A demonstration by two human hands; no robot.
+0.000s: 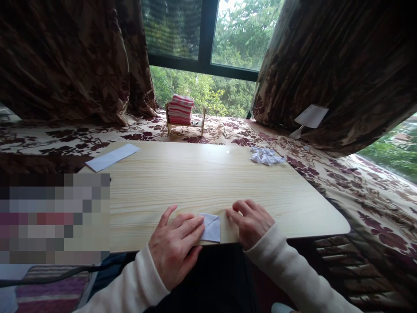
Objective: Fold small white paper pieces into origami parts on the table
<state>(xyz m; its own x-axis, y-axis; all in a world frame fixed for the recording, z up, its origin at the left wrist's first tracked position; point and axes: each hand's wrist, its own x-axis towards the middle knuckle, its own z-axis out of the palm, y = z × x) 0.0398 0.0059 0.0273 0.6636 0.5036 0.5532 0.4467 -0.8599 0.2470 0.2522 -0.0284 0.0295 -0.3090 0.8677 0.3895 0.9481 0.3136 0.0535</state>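
Note:
A small folded white paper square [211, 228] lies near the front edge of the light wooden table [182, 174], with a diagonal crease across it. My left hand [177, 243] rests on its left side, fingertips on the paper and fingers apart. To the right of the square, not touching it, my right hand [249, 221] rests on the table with its fingers curled together; whether anything is between them is hidden.
A white paper strip [113, 157] lies at the table's back left. Folded white paper pieces [266, 156] sit at the back right. Behind the table stand a small wooden rack with pink striped cloths [181, 109] and a white lamp [312, 116].

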